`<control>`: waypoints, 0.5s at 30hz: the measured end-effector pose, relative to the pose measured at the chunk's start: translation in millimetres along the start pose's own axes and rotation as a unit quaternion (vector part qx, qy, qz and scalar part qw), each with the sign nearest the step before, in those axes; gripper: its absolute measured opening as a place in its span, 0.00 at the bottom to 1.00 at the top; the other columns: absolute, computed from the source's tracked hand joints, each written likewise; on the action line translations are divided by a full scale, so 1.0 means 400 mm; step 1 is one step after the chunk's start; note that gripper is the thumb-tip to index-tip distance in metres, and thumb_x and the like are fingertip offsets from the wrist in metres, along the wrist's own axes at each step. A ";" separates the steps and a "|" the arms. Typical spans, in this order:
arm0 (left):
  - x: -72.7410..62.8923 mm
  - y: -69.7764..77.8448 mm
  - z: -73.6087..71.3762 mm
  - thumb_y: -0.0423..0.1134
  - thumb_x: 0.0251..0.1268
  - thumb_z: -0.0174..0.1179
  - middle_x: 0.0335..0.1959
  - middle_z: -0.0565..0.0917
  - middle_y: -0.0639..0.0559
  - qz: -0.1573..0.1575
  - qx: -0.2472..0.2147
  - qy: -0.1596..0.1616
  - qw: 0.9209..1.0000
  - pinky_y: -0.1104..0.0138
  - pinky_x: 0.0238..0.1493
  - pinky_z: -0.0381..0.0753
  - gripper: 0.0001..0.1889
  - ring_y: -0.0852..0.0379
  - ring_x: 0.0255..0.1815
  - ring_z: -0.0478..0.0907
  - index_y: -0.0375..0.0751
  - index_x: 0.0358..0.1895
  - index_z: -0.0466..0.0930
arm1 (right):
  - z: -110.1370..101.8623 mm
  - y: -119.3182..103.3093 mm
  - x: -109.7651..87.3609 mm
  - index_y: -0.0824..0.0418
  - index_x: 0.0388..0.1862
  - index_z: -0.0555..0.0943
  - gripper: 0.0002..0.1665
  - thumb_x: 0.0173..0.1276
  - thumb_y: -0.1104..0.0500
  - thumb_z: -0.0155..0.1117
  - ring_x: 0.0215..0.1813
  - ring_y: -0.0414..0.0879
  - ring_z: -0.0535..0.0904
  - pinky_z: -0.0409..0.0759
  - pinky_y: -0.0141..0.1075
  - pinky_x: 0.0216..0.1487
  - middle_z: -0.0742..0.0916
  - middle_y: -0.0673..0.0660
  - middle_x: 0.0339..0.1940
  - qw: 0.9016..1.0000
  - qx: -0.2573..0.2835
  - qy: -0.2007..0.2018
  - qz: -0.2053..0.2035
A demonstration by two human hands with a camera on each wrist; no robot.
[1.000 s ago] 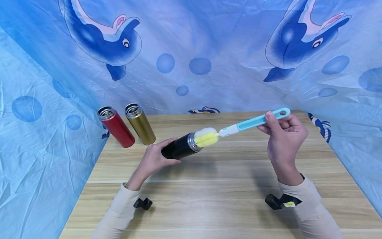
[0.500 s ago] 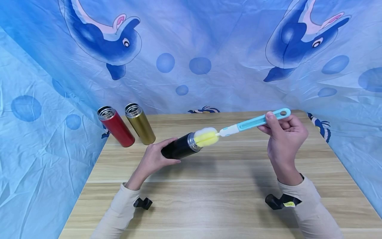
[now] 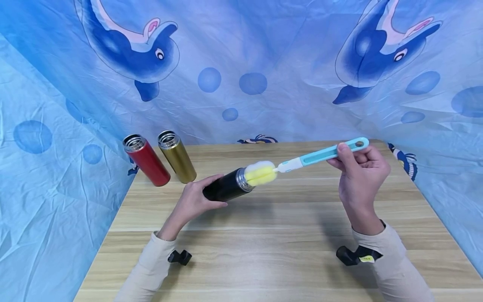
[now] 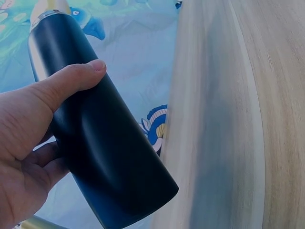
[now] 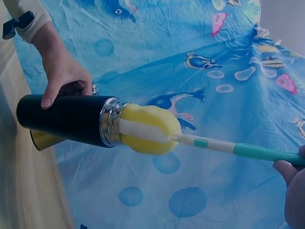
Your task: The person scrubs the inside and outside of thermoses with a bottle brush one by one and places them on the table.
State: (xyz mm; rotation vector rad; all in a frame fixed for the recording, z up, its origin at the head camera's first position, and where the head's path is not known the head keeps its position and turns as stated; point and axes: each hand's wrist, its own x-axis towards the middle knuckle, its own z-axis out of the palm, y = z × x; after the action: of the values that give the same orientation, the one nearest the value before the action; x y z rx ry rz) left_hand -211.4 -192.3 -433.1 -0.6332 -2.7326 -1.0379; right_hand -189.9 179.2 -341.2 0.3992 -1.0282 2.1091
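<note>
My left hand [image 3: 195, 197] grips a black thermos bottle [image 3: 226, 186] around its body, tilted above the table with its metal neck toward the right. In the left wrist view the thumb lies across the black bottle [image 4: 102, 138]. My right hand [image 3: 362, 180] pinches the turquoise handle of a bottle brush [image 3: 317, 157] near its hanging hole. The yellow and white sponge head [image 5: 150, 130] is at the bottle's mouth, mostly outside; how far its tip goes in is hidden by the neck.
A red thermos [image 3: 151, 165] and a gold thermos [image 3: 181, 161], both lidless, stand upright at the table's back left. The wooden table [image 3: 256, 251] meets a blue dolphin-print cloth [image 3: 241, 50] behind it and at both sides.
Hardly anything differs. The black bottle has shifted a few pixels left and the brush handle a few pixels right; both holds stay the same.
</note>
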 end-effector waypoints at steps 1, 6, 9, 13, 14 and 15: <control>-0.001 -0.001 0.000 0.48 0.40 0.85 0.57 0.86 0.44 0.000 0.000 -0.001 1.000 0.47 0.51 0.84 0.41 0.44 0.51 0.84 0.51 0.65 0.80 | 0.000 0.000 -0.001 0.86 0.36 0.77 0.07 0.60 0.83 0.65 0.29 0.54 0.89 0.87 0.40 0.30 0.88 0.70 0.28 1.000 0.005 -0.004 -0.001; -0.003 -0.005 0.000 0.47 0.40 0.85 0.58 0.86 0.45 -0.002 0.000 -0.003 1.000 0.47 0.52 0.84 0.41 0.44 0.52 0.84 0.52 0.65 0.81 | -0.003 0.001 -0.003 0.87 0.37 0.76 0.07 0.61 0.84 0.63 0.30 0.55 0.89 0.87 0.40 0.31 0.88 0.72 0.29 1.000 0.017 -0.016 -0.003; 0.001 -0.003 -0.002 0.47 0.40 0.85 0.56 0.87 0.45 -0.001 0.004 0.003 1.000 0.48 0.50 0.84 0.41 0.45 0.49 0.84 0.51 0.65 0.81 | -0.004 0.000 0.000 0.86 0.37 0.76 0.07 0.61 0.84 0.63 0.30 0.55 0.89 0.87 0.40 0.31 0.88 0.71 0.29 1.000 0.018 -0.018 -0.008; 0.009 0.000 -0.006 0.47 0.40 0.85 0.55 0.87 0.45 0.005 0.006 0.010 1.000 0.49 0.48 0.85 0.41 0.45 0.47 0.84 0.51 0.65 0.81 | -0.004 -0.003 0.004 0.86 0.38 0.75 0.07 0.61 0.83 0.63 0.31 0.55 0.90 0.87 0.40 0.32 0.88 0.71 0.30 0.999 0.023 -0.020 -0.013; 0.010 0.000 -0.007 0.47 0.40 0.85 0.55 0.87 0.45 0.004 0.005 0.010 1.000 0.49 0.48 0.85 0.41 0.45 0.47 0.84 0.52 0.65 0.81 | -0.005 -0.003 0.004 0.86 0.38 0.75 0.07 0.62 0.84 0.62 0.31 0.56 0.90 0.87 0.40 0.33 0.88 0.72 0.30 0.999 0.026 -0.022 -0.012; 0.010 0.000 -0.007 0.46 0.40 0.85 0.55 0.87 0.45 0.003 0.003 0.010 1.000 0.48 0.49 0.85 0.41 0.45 0.48 0.84 0.52 0.65 0.81 | -0.005 -0.003 0.004 0.86 0.38 0.75 0.07 0.62 0.84 0.62 0.32 0.56 0.90 0.87 0.41 0.33 0.88 0.72 0.31 0.999 0.031 -0.025 -0.009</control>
State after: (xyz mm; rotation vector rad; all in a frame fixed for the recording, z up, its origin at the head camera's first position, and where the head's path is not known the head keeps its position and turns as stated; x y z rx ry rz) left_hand -215.0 -193.0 -429.7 -0.6259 -2.7154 -1.0287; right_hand -190.0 181.9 -340.8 0.4917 -0.9847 2.1280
